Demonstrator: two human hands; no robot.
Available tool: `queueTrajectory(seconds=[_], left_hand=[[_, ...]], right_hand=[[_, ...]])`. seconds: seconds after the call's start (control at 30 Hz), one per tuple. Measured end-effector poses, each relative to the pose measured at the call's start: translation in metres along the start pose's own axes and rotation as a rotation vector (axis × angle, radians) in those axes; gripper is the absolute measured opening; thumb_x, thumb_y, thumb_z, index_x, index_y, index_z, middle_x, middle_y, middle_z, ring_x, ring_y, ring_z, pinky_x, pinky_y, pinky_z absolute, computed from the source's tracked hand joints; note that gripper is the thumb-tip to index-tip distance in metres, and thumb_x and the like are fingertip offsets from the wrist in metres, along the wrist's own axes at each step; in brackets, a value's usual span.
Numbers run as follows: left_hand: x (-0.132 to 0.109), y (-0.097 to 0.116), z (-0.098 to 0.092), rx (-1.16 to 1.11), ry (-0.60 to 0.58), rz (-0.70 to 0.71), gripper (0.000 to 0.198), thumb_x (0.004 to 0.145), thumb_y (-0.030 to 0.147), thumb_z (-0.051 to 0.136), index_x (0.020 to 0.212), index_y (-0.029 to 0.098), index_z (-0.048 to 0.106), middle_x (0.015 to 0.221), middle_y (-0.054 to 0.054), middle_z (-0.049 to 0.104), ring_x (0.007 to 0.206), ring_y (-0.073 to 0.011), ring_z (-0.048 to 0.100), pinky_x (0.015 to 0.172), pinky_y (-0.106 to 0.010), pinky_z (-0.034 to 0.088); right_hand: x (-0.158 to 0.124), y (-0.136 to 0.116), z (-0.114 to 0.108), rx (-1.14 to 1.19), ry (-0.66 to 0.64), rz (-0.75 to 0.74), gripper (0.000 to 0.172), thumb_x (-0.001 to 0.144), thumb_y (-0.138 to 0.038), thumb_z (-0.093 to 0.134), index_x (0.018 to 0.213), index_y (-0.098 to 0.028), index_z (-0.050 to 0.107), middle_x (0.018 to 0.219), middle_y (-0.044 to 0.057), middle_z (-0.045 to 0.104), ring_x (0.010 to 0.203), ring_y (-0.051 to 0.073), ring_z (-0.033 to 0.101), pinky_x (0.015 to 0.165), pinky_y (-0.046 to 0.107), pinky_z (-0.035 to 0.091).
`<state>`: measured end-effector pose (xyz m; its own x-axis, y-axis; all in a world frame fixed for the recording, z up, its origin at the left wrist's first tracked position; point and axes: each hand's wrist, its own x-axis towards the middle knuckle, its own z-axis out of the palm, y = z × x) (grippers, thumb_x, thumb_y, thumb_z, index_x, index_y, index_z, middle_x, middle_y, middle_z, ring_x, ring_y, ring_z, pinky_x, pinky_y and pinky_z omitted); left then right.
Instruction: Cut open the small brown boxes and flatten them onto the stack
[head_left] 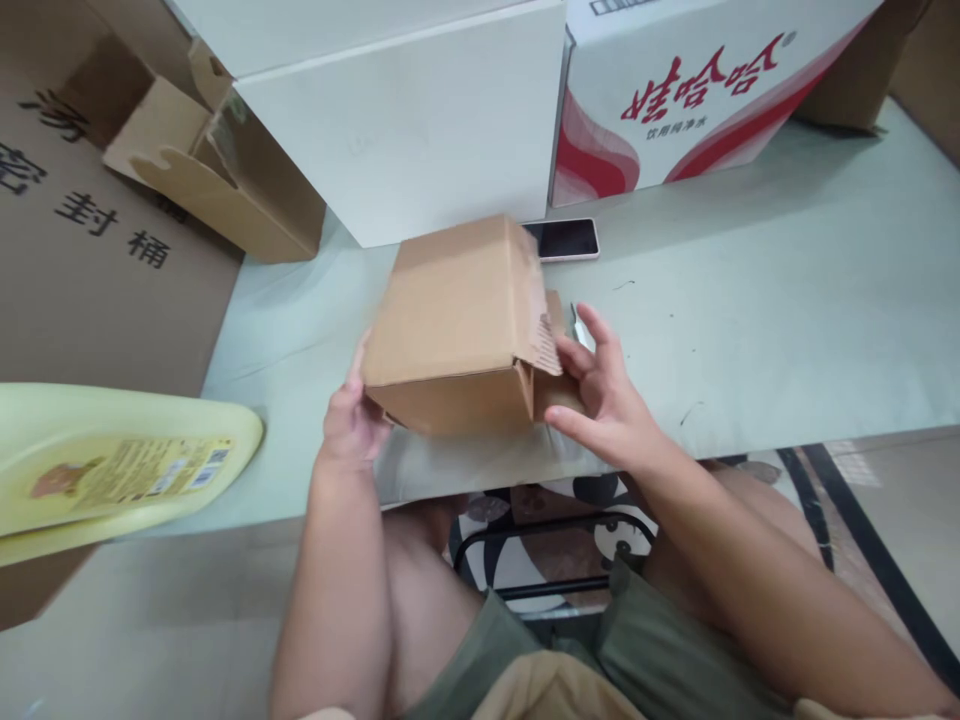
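A small brown cardboard box [457, 320] is held tilted just above the near edge of a pale green table [750, 330]. My left hand [351, 412] grips its left lower corner, fingers curled under it. My right hand [604, 395] presses against the box's right end, where a torn side flap sticks out; the thumb and fingers clasp that flap. A small shiny object I cannot make out lies on the table right behind my right hand's fingers.
A phone [566, 239] lies face up behind the box. A large white box [405, 110] and a red-and-white printed carton [690, 90] stand at the back. Brown cartons [217, 170] crowd the left. A yellow plastic item [112, 465] is at the near left.
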<state>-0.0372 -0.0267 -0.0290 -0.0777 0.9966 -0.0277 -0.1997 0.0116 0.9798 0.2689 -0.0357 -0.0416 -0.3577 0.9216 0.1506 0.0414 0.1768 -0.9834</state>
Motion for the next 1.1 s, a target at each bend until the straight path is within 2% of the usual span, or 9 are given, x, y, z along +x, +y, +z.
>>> queueTrajectory(seconds=[0.17,0.33,0.43,0.53,0.67,0.77,0.87,0.97,1.1], left_hand=[[0.005,-0.005,-0.005,0.090,-0.141,0.164,0.086,0.072,0.078,0.081,0.149,0.046,0.059,0.171,-0.001,0.048,0.160,-0.0381,0.041,0.127,-0.056,0.042],[0.009,-0.018,-0.018,0.215,-0.198,0.149,0.102,0.066,0.069,0.093,0.156,0.041,0.053,0.171,-0.008,0.047,0.163,-0.0395,0.037,0.129,-0.056,0.038],[0.008,-0.020,-0.022,0.256,-0.165,0.084,0.108,0.064,0.071,0.093,0.158,0.036,0.051,0.166,-0.015,0.053,0.159,-0.0425,0.043,0.122,-0.056,0.047],[0.007,-0.013,-0.015,0.333,-0.165,-0.005,0.093,0.068,0.075,0.088,0.142,0.024,0.067,0.149,-0.020,0.068,0.147,-0.0433,0.056,0.119,-0.055,0.049],[0.005,-0.005,0.002,0.314,-0.267,-0.103,0.074,0.064,0.076,0.090,0.108,0.017,0.080,0.113,-0.018,0.081,0.121,-0.0412,0.073,0.105,-0.050,0.059],[0.006,-0.007,0.008,0.243,-0.096,0.010,0.076,0.056,0.071,0.096,0.108,0.018,0.076,0.104,-0.014,0.079,0.104,-0.0327,0.076,0.087,-0.038,0.062],[0.007,-0.013,0.009,0.201,0.097,0.203,0.082,0.052,0.063,0.101,0.115,0.024,0.067,0.106,-0.007,0.074,0.098,-0.0247,0.074,0.088,-0.033,0.060],[0.007,-0.019,0.010,0.191,0.112,0.270,0.087,0.051,0.057,0.104,0.118,0.027,0.057,0.105,-0.003,0.068,0.105,-0.0242,0.071,0.098,-0.036,0.057],[0.008,-0.020,0.012,0.183,0.069,0.245,0.085,0.054,0.057,0.102,0.116,0.027,0.053,0.117,-0.007,0.067,0.117,-0.0271,0.068,0.106,-0.040,0.054]], right_hand=[[0.001,-0.001,0.000,-0.102,0.052,0.006,0.114,0.090,-0.065,0.074,0.173,-0.034,0.002,0.175,0.015,0.032,0.159,0.037,0.043,0.130,0.061,0.040],[0.003,0.000,-0.002,-0.091,0.109,0.071,0.093,0.092,-0.055,0.073,0.166,-0.031,0.023,0.140,0.014,0.064,0.118,0.029,0.070,0.104,0.050,0.060],[0.006,0.000,-0.005,-0.120,0.211,0.112,0.067,0.097,-0.048,0.067,0.155,-0.029,0.040,0.114,0.008,0.069,0.092,0.022,0.069,0.088,0.042,0.062],[0.007,-0.001,-0.008,-0.167,0.325,0.120,0.049,0.098,-0.046,0.063,0.143,-0.027,0.052,0.114,0.008,0.068,0.087,0.020,0.066,0.082,0.040,0.062],[0.007,-0.001,-0.008,-0.204,0.341,0.092,0.052,0.097,-0.050,0.064,0.143,-0.027,0.052,0.137,0.012,0.064,0.104,0.025,0.069,0.094,0.045,0.062],[0.007,-0.001,-0.006,-0.220,0.318,0.076,0.061,0.094,-0.053,0.069,0.145,-0.027,0.051,0.143,0.013,0.062,0.120,0.029,0.068,0.106,0.049,0.059],[0.007,-0.002,-0.007,-0.219,0.319,0.078,0.063,0.089,-0.048,0.074,0.144,-0.027,0.051,0.147,0.013,0.060,0.126,0.031,0.067,0.111,0.050,0.057],[0.008,-0.004,-0.008,-0.260,0.317,0.087,0.062,0.087,-0.044,0.074,0.142,-0.026,0.051,0.147,0.013,0.060,0.123,0.030,0.068,0.110,0.050,0.057],[0.008,-0.008,-0.008,-0.302,0.333,0.085,0.061,0.087,-0.045,0.074,0.141,-0.025,0.052,0.141,0.013,0.063,0.107,0.026,0.070,0.091,0.044,0.062]])
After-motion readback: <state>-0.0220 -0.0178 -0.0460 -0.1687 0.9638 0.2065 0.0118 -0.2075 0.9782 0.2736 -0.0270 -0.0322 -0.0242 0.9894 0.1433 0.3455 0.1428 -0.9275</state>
